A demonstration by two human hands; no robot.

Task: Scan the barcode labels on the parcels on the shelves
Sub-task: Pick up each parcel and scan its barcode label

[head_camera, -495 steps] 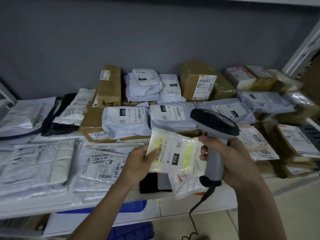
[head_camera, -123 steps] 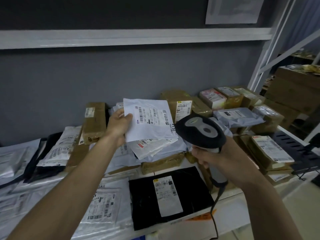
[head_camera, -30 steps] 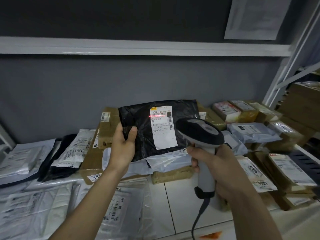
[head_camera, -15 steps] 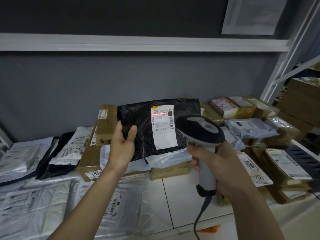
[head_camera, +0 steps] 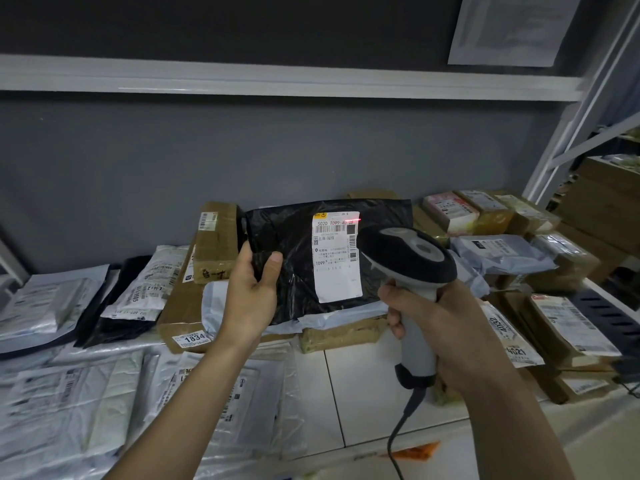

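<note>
- We pinch the black parcel (head_camera: 301, 261) upright in our left hand (head_camera: 251, 292), thumb over its left edge.
- Our right hand (head_camera: 440, 327) wraps the scanner (head_camera: 410, 268) just right of the label (head_camera: 336, 258); the red line apparently sits above the barcode.

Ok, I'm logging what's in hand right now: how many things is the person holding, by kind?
Parcel: 1, a black bag in the left hand
Scanner: 1, in the right hand
Total: 2
</note>
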